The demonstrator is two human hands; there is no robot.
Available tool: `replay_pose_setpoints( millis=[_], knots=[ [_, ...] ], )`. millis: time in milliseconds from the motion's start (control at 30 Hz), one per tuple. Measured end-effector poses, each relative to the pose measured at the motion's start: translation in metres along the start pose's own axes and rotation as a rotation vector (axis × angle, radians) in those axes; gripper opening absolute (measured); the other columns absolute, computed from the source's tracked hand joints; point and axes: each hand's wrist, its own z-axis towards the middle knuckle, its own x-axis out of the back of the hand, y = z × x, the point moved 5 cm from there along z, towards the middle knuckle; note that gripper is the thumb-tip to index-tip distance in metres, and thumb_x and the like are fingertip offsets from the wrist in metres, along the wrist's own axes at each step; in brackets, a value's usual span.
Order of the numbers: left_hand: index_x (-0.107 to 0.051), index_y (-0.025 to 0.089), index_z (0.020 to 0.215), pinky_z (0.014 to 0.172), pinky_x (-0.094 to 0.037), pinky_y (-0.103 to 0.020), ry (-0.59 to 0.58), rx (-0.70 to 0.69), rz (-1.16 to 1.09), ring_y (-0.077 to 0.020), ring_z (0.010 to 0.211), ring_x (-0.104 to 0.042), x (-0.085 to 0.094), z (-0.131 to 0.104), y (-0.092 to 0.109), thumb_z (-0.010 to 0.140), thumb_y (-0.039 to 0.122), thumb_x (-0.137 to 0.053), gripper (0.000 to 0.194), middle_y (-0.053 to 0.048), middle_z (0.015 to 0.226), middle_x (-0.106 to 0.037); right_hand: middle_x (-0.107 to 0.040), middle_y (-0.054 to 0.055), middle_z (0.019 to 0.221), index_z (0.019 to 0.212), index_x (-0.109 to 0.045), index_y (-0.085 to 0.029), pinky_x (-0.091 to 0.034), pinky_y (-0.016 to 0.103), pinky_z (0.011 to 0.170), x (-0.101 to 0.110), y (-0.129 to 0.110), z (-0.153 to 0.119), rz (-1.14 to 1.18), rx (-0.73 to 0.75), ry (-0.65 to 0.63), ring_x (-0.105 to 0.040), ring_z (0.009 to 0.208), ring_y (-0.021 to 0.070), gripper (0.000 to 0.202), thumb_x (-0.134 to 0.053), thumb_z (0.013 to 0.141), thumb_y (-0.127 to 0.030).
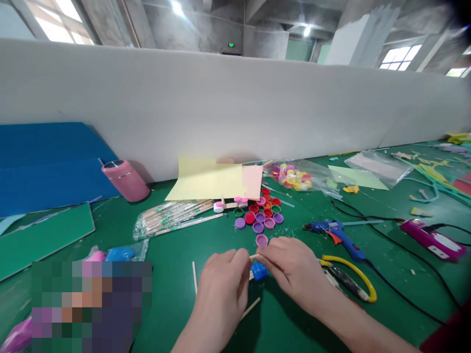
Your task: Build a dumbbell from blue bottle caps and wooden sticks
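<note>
My left hand (224, 284) and my right hand (296, 269) come together low in the middle, fingertips pinched on a short thin wooden stick (253, 257). Most of this stick is hidden by the fingers. Just beneath it lies a bright blue piece (259, 270), partly covered by my right hand, with pale stick ends beside it. Another wooden stick (251, 309) lies right of my left wrist, and one more stick (195, 277) is to its left. A purple bottle cap (261, 240) sits just beyond my right fingertips, in front of a group of coloured caps (258, 227).
A blue hot glue gun (338, 234), its cord and yellow-handled pliers (351, 279) lie to the right. Bagged wooden sticks (172, 217), a pink tumbler (125, 180) and yellow paper (209, 181) are farther back. A white partition (221, 113) bounds the green table. Left foreground is pixelated.
</note>
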Motion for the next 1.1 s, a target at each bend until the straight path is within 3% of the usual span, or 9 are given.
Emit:
replay_pose_setpoints(
  millis=[733,1100],
  knots=[
    [-0.040,0.021,0.063,0.048,-0.029,-0.024,-0.039,-0.008,0.001,-0.0153,0.050,-0.048,-0.004,0.002,0.001,0.081,0.011,-0.034,0.022,0.001,0.055,-0.052,-0.059,0.003,0.070,0.089,-0.061,-0.021,-0.033,0.026,0.061,-0.007,0.002,-0.002,0.003,-0.028,-0.004,-0.052,0.069,0.0158,0.029,-0.034,0.091,-0.032],
    [-0.042,0.021,0.065,0.048,-0.027,-0.025,-0.015,0.012,0.121,-0.0165,0.048,-0.050,-0.008,0.001,0.002,0.080,0.009,-0.035,0.020,0.000,0.053,-0.054,-0.059,0.002,0.066,0.080,-0.060,-0.019,-0.032,0.025,0.058,-0.014,0.002,-0.003,0.003,-0.027,0.034,-0.053,0.065,0.0145,0.031,-0.033,0.091,-0.029]
  ],
)
